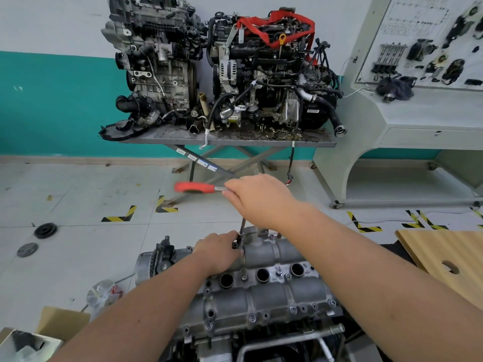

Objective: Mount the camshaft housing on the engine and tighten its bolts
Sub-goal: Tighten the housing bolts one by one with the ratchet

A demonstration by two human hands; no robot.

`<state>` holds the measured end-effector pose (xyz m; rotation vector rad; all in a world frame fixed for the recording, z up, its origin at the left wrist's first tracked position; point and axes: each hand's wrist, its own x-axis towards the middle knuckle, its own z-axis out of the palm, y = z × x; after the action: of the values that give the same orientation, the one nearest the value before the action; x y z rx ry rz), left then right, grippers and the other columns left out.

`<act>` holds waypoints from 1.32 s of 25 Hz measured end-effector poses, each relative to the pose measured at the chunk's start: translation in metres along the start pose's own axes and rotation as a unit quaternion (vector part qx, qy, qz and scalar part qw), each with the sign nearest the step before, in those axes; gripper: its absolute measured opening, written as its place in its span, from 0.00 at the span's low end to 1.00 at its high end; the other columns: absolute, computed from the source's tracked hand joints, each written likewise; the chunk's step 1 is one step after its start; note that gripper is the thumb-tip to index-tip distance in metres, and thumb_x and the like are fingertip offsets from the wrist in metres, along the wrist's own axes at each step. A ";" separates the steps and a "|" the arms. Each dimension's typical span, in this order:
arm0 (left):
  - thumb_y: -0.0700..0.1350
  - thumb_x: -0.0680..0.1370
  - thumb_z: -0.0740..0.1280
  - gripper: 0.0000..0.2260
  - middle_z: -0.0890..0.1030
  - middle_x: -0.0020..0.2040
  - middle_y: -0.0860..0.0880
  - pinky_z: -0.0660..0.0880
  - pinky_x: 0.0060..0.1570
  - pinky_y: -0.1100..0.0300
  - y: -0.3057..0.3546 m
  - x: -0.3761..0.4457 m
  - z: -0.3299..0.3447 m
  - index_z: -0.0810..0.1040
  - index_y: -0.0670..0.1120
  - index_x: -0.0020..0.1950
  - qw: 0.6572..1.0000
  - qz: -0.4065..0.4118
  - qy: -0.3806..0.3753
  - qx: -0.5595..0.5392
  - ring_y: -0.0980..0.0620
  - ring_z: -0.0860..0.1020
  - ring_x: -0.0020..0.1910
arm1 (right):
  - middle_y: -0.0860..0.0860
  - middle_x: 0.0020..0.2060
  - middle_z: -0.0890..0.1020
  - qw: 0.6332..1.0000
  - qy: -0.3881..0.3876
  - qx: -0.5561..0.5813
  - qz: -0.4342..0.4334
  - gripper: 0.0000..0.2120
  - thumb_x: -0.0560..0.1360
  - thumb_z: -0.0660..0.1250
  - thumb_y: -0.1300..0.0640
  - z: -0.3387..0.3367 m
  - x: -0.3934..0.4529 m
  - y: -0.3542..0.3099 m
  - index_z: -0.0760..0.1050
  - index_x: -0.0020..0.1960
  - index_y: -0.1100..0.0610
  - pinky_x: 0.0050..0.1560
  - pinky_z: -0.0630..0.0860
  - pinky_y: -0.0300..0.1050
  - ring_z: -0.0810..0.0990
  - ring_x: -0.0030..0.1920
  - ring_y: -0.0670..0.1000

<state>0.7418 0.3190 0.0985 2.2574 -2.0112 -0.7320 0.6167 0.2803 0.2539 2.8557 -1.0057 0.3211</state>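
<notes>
Grey floor tiles spread behind the engine, where the camshaft housing sits on top. Right hand grips a red-handled wrench; left hand pinches its extension shaft down at a far-edge bolt

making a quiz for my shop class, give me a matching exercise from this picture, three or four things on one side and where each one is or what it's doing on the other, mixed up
Things
1. right hand
2. left hand
3. camshaft housing
4. black round cap

Places or states
A. lies on the floor tiles at far left
B. steadies the socket end of the tool on a bolt
C. sits on top of the engine
D. grips the head of the red-handled ratchet

Pairs: 1-D, 2-B, 3-C, 4-A
</notes>
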 end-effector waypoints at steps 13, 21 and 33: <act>0.60 0.78 0.59 0.11 0.79 0.54 0.47 0.72 0.53 0.49 -0.003 0.002 0.000 0.66 0.55 0.52 1.000 0.017 -0.005 0.011 0.43 0.74 0.53 | 0.52 0.44 0.86 0.531 0.182 0.772 0.298 0.07 0.83 0.62 0.53 0.041 -0.016 -0.024 0.77 0.49 0.50 0.50 0.75 0.44 0.82 0.49 0.51; 0.62 0.75 0.59 0.10 0.78 0.45 0.51 0.76 0.51 0.49 0.003 -0.002 -0.003 0.68 0.56 0.45 0.999 0.011 -0.026 0.030 0.46 0.75 0.47 | 0.55 0.66 0.77 0.864 0.359 0.347 0.058 0.15 0.81 0.61 0.54 0.066 -0.030 -0.028 0.79 0.65 0.55 0.65 0.71 0.40 0.76 0.65 0.51; 0.54 0.75 0.63 0.14 0.77 0.48 0.49 0.77 0.54 0.47 0.008 -0.015 -0.010 0.70 0.50 0.57 1.000 0.027 0.001 -0.003 0.43 0.78 0.50 | 0.53 0.42 0.80 0.963 0.264 -0.053 -0.018 0.17 0.77 0.62 0.46 0.035 -0.024 -0.002 0.80 0.48 0.58 0.38 0.72 0.50 0.77 0.40 0.58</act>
<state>0.7368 0.3286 0.1151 2.1895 -2.0588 -0.7294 0.6050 0.2906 0.2144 2.4743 -0.8265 0.9300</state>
